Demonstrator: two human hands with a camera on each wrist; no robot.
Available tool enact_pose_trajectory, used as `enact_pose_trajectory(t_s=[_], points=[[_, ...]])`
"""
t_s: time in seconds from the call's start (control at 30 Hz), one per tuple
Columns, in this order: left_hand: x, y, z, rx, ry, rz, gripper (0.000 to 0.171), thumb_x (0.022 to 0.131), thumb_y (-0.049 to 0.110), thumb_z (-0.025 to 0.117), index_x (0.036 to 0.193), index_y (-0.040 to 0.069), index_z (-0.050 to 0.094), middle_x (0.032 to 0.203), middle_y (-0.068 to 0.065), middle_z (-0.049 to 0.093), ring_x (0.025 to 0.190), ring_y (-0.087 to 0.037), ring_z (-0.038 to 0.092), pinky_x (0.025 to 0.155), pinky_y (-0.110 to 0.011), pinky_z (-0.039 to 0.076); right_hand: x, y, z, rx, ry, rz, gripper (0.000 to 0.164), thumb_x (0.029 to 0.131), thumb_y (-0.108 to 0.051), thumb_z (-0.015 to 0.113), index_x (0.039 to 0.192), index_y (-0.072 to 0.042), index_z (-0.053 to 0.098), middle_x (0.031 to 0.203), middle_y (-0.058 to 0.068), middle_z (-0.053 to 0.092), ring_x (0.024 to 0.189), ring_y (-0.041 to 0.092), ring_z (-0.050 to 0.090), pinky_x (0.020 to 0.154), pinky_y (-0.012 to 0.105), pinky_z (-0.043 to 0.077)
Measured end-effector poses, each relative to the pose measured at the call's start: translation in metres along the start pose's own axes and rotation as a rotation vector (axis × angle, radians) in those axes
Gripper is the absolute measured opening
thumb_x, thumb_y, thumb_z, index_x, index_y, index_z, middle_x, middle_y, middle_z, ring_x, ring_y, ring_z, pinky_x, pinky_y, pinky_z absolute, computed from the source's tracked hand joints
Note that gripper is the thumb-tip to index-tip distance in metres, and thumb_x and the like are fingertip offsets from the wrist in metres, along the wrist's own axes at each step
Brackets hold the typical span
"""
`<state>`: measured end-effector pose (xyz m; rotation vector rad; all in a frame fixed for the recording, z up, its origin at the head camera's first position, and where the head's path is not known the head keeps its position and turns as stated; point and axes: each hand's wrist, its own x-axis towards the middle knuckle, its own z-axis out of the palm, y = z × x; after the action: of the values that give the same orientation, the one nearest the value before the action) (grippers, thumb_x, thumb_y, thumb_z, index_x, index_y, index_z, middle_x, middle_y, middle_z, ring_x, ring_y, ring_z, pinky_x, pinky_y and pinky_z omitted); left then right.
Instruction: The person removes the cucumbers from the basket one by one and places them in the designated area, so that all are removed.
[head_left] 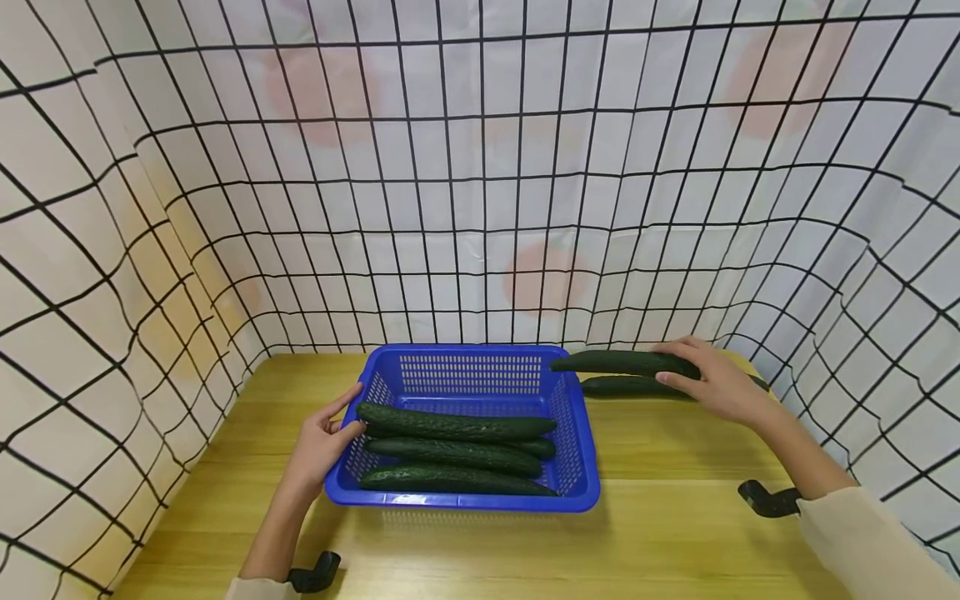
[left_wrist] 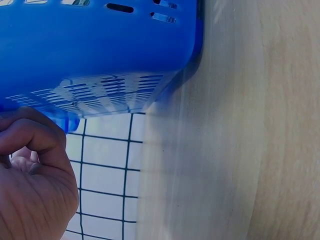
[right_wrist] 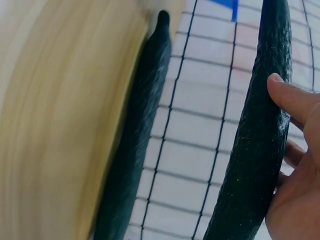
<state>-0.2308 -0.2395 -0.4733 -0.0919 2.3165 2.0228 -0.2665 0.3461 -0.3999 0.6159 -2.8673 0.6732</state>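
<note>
A blue plastic basket (head_left: 465,500) stands mid-table with several dark green cucumbers (head_left: 457,454) lying lengthwise in it. My left hand (head_left: 318,442) grips the basket's left rim, its thumb over the edge by the nearest cucumber end; the left wrist view shows the curled fingers at the basket's rim. To the right of the basket, my right hand (head_left: 712,379) holds a cucumber (right_wrist: 255,145) between thumb and fingers, raised above the table. Its left end overlaps the basket's right rim in the head view. Below it another cucumber (right_wrist: 135,135) lies on the table.
A wooden table (head_left: 675,517) runs under everything. Black wire grid panels (head_left: 480,208) with white printed cloth behind enclose the back and both sides. Dark wrist mounts (head_left: 768,498) sit at both forearms.
</note>
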Motion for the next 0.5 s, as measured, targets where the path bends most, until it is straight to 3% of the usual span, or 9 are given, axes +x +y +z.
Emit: enact_pose_trajectory(t_s=[0.27,0.5], points=[[0.001,0.001,0.0,-0.008,-0.002,-0.001,0.067,0.096,0.008,0.066,0.157,0.026,0.045,0.069,-0.006,0.071,0.066,-0.025,0.075,0.061,-0.04,0.064,-0.019,0.035,0.004,-0.041,0.076,-0.042,0.045,0.099,-0.022,0.068,0.138,-0.002,0.06,0.135,0.023,0.057,0.123,0.05,0.051,0.094,0.068,0.043],[0.0,0.001,0.0,-0.002,0.004,-0.008,0.067,0.096,0.009,0.066,0.157,0.027,0.046,0.07,-0.007,0.071,0.067,-0.026,0.075,0.061,-0.041,0.064,-0.028,0.06,0.015,-0.035,0.048,-0.029,0.043,0.097,-0.02,0.071,0.136,-0.003,0.062,0.131,0.024,0.057,0.114,0.044,0.054,0.083,0.059,0.048]])
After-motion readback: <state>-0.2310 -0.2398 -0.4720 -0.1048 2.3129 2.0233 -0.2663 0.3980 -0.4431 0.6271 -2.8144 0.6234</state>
